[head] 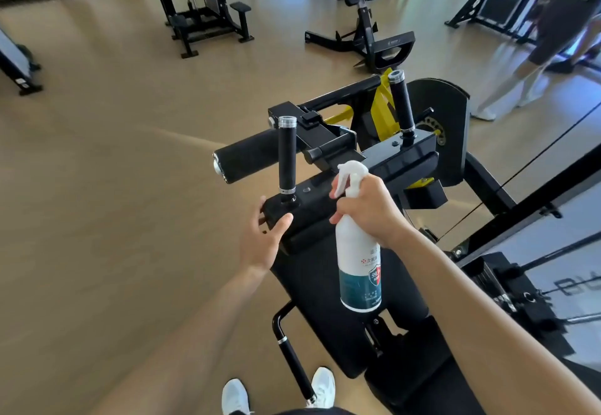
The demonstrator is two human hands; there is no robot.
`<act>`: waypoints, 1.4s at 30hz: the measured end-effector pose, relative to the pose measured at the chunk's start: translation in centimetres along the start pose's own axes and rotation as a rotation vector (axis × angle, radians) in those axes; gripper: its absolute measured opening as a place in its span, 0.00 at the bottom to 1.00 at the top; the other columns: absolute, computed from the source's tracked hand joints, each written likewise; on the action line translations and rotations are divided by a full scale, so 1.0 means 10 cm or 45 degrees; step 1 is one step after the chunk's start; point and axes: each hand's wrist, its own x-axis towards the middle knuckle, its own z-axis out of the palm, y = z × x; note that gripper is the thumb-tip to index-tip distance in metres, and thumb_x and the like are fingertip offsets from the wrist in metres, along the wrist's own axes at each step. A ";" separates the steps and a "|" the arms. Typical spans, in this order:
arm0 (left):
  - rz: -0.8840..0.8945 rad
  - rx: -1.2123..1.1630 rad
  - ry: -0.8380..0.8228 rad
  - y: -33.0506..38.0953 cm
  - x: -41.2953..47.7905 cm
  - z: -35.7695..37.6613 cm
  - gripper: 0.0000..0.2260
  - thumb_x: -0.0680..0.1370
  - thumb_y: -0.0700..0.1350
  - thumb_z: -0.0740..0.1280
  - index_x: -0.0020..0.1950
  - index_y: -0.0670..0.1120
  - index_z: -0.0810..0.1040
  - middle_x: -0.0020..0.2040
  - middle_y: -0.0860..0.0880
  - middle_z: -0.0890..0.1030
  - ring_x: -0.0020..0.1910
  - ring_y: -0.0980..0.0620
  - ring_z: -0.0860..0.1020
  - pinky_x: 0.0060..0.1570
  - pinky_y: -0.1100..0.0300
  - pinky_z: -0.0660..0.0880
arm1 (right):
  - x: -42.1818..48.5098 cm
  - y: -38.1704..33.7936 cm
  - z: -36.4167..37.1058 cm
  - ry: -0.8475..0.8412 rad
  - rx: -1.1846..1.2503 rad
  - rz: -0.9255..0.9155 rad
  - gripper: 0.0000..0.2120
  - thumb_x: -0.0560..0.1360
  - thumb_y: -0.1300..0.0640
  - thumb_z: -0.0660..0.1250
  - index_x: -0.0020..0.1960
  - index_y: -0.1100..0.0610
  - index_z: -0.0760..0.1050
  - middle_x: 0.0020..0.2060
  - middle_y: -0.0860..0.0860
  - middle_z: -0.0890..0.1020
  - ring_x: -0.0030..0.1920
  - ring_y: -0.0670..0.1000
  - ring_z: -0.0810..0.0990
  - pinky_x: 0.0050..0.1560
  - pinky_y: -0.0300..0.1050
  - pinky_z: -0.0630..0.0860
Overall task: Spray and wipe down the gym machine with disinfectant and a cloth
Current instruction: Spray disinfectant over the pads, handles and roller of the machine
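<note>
The spray bottle is gripped round its neck by the right hand, with a finger laid on the trigger. The white nozzle is pointed away from the wrist, toward the black crossbar of the gym machine just beyond the knuckles. The bottle's body — white above, teal below — is hung under the fist, over the black seat pad. The crossbar's end is held by the left hand: the thumb is set on the near face and the fingertips are curled round the end. An upright handle is mounted just past those fingertips — a second handle is seen well beyond the right hand.
</note>
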 end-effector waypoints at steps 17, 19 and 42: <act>0.945 0.848 -0.106 0.67 0.22 0.77 0.19 0.79 0.47 0.71 0.70 0.46 0.79 0.68 0.48 0.80 0.69 0.49 0.76 0.72 0.55 0.67 | 0.16 0.39 -0.81 0.264 0.145 0.073 0.12 0.67 0.75 0.67 0.48 0.66 0.76 0.50 0.54 0.82 0.36 0.54 0.86 0.39 0.52 0.84; 0.874 0.943 -0.208 0.72 0.35 0.87 0.21 0.80 0.48 0.70 0.73 0.46 0.77 0.71 0.48 0.79 0.71 0.47 0.74 0.72 0.53 0.67 | 0.32 0.45 -0.97 0.363 0.148 0.124 0.10 0.69 0.73 0.66 0.49 0.64 0.76 0.48 0.54 0.82 0.36 0.58 0.87 0.41 0.56 0.85; 0.654 0.936 -0.150 0.78 0.50 1.00 0.13 0.76 0.53 0.72 0.61 0.55 0.82 0.56 0.58 0.79 0.60 0.52 0.75 0.55 0.53 0.77 | 1.31 0.20 -1.45 0.465 -0.120 0.190 0.06 0.72 0.67 0.68 0.48 0.61 0.76 0.39 0.59 0.84 0.32 0.55 0.87 0.34 0.51 0.86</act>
